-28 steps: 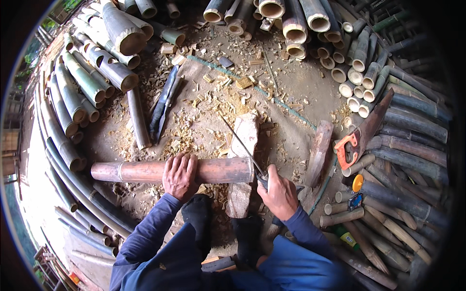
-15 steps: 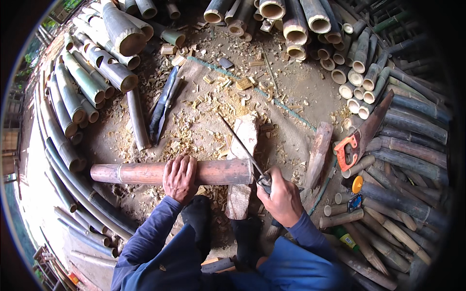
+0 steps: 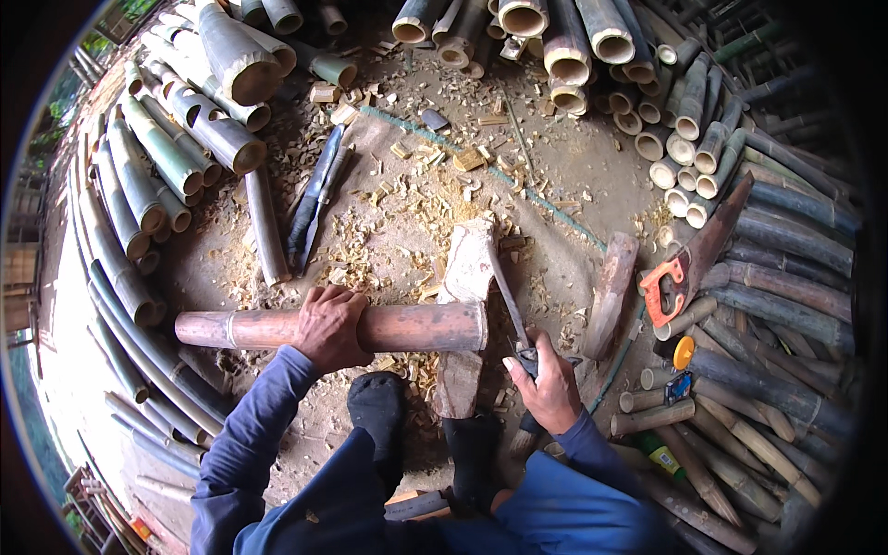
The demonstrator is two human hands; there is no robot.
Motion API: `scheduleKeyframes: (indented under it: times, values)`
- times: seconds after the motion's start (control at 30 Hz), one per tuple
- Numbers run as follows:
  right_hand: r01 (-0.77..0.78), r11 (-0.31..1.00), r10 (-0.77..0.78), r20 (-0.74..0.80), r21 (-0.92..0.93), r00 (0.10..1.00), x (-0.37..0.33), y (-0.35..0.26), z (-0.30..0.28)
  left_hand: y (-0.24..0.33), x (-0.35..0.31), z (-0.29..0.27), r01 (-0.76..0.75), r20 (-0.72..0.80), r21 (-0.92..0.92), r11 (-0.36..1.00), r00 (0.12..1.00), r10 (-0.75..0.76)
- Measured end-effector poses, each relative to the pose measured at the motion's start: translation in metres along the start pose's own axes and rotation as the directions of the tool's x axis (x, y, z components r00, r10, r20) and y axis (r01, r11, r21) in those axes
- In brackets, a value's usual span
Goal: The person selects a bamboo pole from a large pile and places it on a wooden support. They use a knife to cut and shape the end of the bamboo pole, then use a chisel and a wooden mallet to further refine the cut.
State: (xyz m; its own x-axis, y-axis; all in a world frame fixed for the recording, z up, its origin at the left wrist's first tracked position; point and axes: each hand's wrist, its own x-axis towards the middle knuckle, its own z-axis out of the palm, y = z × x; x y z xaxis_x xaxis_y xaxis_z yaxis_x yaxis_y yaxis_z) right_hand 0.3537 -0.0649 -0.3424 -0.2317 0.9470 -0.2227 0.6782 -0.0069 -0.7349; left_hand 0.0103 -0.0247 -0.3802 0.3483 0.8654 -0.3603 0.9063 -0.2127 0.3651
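My left hand (image 3: 330,328) is wrapped over a reddish-brown bamboo tube (image 3: 421,327) lying crosswise in front of me. The tube's cut right end rests across a pale, rough wood block (image 3: 468,264). In my right hand (image 3: 548,384) is the dark handle of a long, narrow metal blade (image 3: 505,289); I cannot tell whether it is a knife or a file. Its tip points up and slightly left, just beyond the tube's right end. My fingers are closed round the handle and hide part of it.
Bamboo tubes lie stacked at the left (image 3: 134,199), top (image 3: 606,42) and right (image 3: 786,305). An orange-handled saw (image 3: 684,268) rests on the right stack, near a short log (image 3: 611,291). Dark sheathed blades (image 3: 316,203) lie among wood chips. My feet (image 3: 377,416) flank the block.
The narrow blade has swung to the right and stands steeper, with my right hand lower and slightly farther right. My left hand has shifted left and turned on the tube.
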Motion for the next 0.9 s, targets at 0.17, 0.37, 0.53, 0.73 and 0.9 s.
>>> scheduleKeyframes:
  times: [0.17,0.37,0.53,0.73,0.9]
  values:
    - [0.025,0.996,-0.033,-0.086,-0.089,0.996,-0.004,-0.01,0.004,0.008,-0.001,0.01,-0.017,-0.228,-0.017,1.0,0.974,0.012]
    - [-0.036,0.901,0.056,0.035,-0.432,0.998,0.008,0.02,0.025,0.01,0.003,0.015,-0.046,-0.228,-0.049,0.998,0.973,0.034]
    - [-0.031,0.971,0.04,0.033,-0.239,0.999,0.011,-0.005,0.008,0.007,-0.005,0.021,-0.028,-0.292,-0.01,1.0,0.956,0.023]
    - [0.024,0.958,-0.023,0.007,-0.287,1.0,0.015,0.004,0.024,0.012,-0.001,0.02,-0.045,-0.307,-0.004,0.999,0.951,0.042]
    - [0.026,0.975,-0.023,0.016,-0.221,1.0,0.018,-0.021,0.01,0.009,-0.006,0.02,-0.027,-0.304,-0.008,1.0,0.952,0.023]
